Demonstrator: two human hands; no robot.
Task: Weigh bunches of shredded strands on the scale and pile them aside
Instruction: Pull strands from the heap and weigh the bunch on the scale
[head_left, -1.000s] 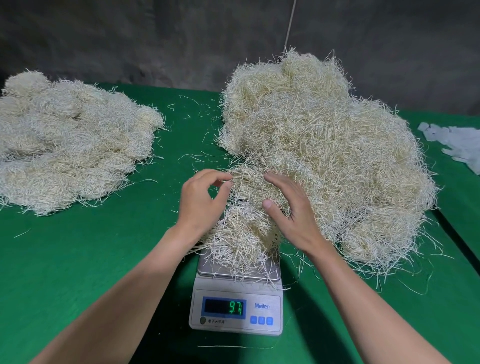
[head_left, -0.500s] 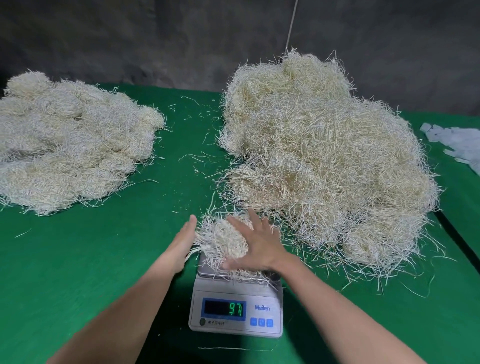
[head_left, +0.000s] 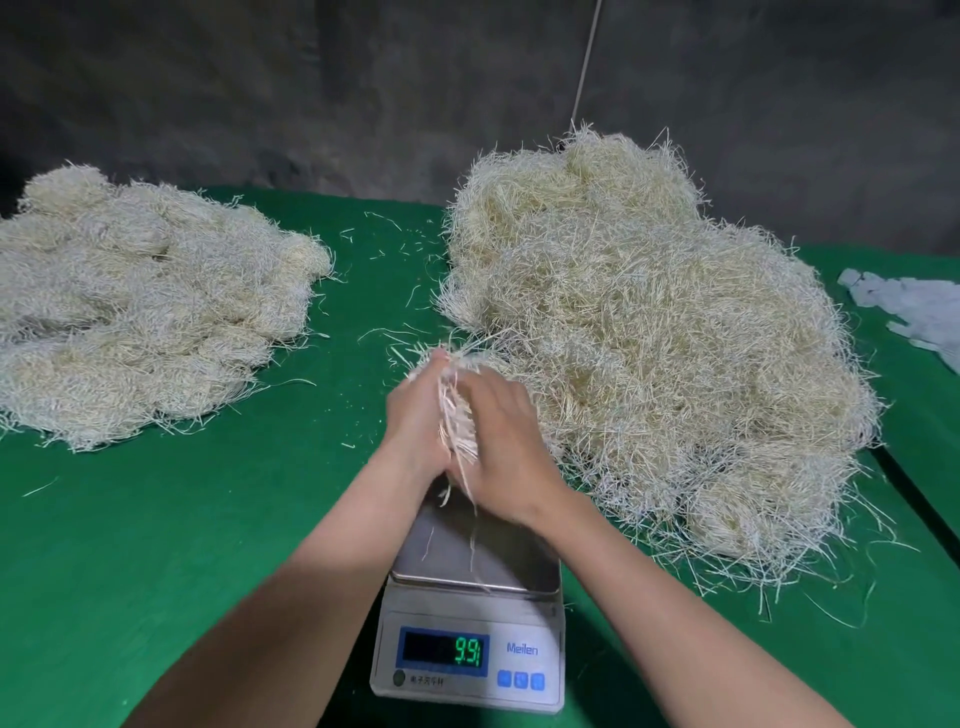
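Only the head view to go on here, so: dead centre of the frame, the left hand (head_left: 415, 421) and right hand (head_left: 501, 447) are pressed together with a bunch (head_left: 457, 415) of pale shredded strands squeezed between them. Both are closed in on it, palms facing each other, with strand ends poking out the top and a few dangling from the bottom. The fingers are mostly hidden behind the backs of the hands, so I can't say exactly how they wrap. The bunch is up in the air over the far edge of the scale (head_left: 467, 639), not resting on it. The steel pan (head_left: 483, 556) has just a couple of loose strands on it, and both forearms cross in front of its near corners. The green digits on the display (head_left: 470, 652) look like 9.9; a trailing mark after them is too blurry to read. Taking up the whole right-centre of the frame is a big fluffy heap (head_left: 649, 338) of the same stuff, its near edge just beside the right hand and blocking the counter behind it. Over at the left edge there's a flatter pile (head_left: 130, 312), well apart from the scale. Everything sits on a green counter (head_left: 156, 545) with stray strands (head_left: 395, 234) scattered between the two mounds. At the far right edge are some white strips (head_left: 914, 306), partly cut off by the frame. Behind it all is a dark wall (head_left: 260, 93), with a thin cord (head_left: 587, 62) running down toward the heap.
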